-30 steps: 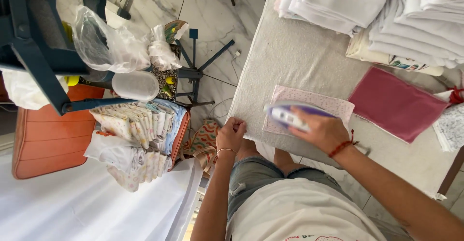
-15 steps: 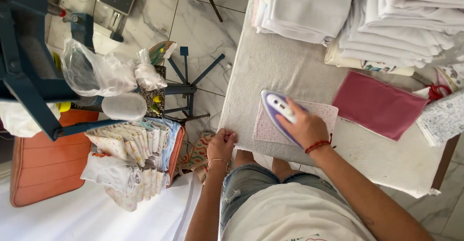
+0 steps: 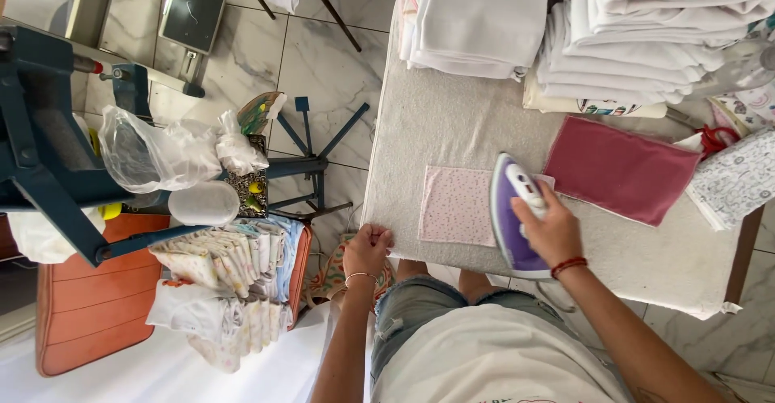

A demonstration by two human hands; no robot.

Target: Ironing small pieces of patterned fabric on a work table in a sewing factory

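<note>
The right hand (image 3: 549, 229) is gripping the handle of a purple and white steam iron (image 3: 517, 217), fingers wrapped tight around it, and is pressing the iron's soleplate onto the right part of a small pale pink dotted cloth square (image 3: 456, 205). That square is lying flat near the front edge of the grey padded counter (image 3: 452, 120), its left part showing smooth. The pressing seems to be well under way: tall stacks of folded white cloths (image 3: 565, 23) are sitting along the far edge, while a dark pink rectangular cloth (image 3: 617, 169) is lying unfolded just right of the iron. The right forearm is reaching forward from the body with the wrist, wearing a red cord, bent over the iron. The left hand (image 3: 367, 249) is holding nothing, its fingers curled over the counter's front left edge, the arm hanging close to the body.
</note>
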